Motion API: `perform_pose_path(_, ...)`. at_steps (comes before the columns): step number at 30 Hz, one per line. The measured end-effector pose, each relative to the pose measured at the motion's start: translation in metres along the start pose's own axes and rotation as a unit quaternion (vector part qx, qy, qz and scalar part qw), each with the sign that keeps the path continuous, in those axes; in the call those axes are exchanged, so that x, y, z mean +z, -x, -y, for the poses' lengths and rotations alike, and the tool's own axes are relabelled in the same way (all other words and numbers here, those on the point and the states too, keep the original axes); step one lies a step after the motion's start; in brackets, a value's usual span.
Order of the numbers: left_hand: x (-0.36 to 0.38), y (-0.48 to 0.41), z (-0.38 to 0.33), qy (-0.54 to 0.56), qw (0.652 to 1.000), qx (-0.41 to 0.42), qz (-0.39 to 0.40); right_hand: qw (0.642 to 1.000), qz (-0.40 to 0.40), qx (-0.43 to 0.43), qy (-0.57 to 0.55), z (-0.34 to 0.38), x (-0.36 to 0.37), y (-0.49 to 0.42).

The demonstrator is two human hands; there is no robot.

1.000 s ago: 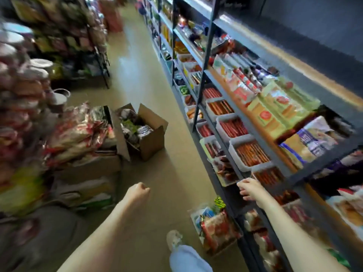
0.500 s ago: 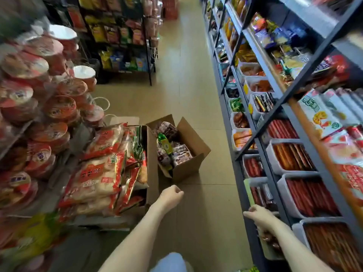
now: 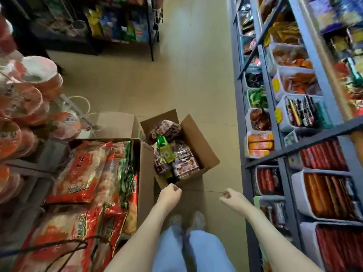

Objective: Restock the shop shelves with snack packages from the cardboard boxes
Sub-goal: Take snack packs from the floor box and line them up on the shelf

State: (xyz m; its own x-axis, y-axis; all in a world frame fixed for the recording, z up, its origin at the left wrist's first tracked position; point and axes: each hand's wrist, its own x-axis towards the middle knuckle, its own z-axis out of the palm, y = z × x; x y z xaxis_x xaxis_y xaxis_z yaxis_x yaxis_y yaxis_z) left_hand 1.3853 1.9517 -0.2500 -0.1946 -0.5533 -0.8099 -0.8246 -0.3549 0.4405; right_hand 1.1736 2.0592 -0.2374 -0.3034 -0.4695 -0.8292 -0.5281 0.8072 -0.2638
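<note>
An open cardboard box (image 3: 198, 142) stands on the floor ahead of my feet, holding brown snack packages (image 3: 184, 161) and a green one (image 3: 166, 152). My left hand (image 3: 170, 194) hovers at the box's near corner, fingers loosely curled and holding nothing. My right hand (image 3: 231, 199) hangs over the floor to the right of the box, fingers relaxed and empty. The grey metal shelves (image 3: 275, 122) on the right carry white tubs of red and orange snack sticks (image 3: 326, 195).
A larger open box (image 3: 146, 169) of red noodle bags (image 3: 82, 173) sits left of the small box, touching it. Stacked red bowl noodles (image 3: 29, 91) fill the left rack. The tiled aisle (image 3: 186, 75) runs ahead. A dark shelf (image 3: 121, 26) of snacks stands at the far left.
My view has moved forward along the aisle toward the small box. My right hand has left the shelf edge and now hangs over the floor; my left hand has reached the box's corner.
</note>
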Motion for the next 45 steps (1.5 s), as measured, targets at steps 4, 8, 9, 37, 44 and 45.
perform_pose_path(4, -0.002, -0.051, -0.017, 0.014, 0.998, -0.049, -0.020, 1.000, 0.012, -0.015, 0.010, 0.028, -0.016, -0.066)
perform_pose_path(8, 0.007, -0.116, -0.034, 0.064, 0.988, -0.113, -0.079, 0.999, 0.033, -0.024, -0.004, 0.041, -0.032, -0.148)
perform_pose_path(9, 0.010, -0.134, -0.036, 0.085, 0.982, -0.139, -0.093, 0.999, 0.035, -0.026, -0.011, 0.043, -0.036, -0.170)
perform_pose_path(37, 0.054, -0.421, 0.034, 0.148, 0.884, -0.313, -0.314, 0.969, 0.147, 0.120, -0.159, 0.011, 0.087, -0.526)
perform_pose_path(44, 0.038, -0.370, 0.003, 0.165, 0.904, -0.292, -0.265, 0.978, 0.021, 0.059, -0.200, 0.045, 0.063, -0.455)
perform_pose_path(45, 0.035, -0.358, -0.006, 0.162, 0.906, -0.293, -0.258, 0.978, -0.008, 0.056, -0.201, 0.048, 0.055, -0.443)
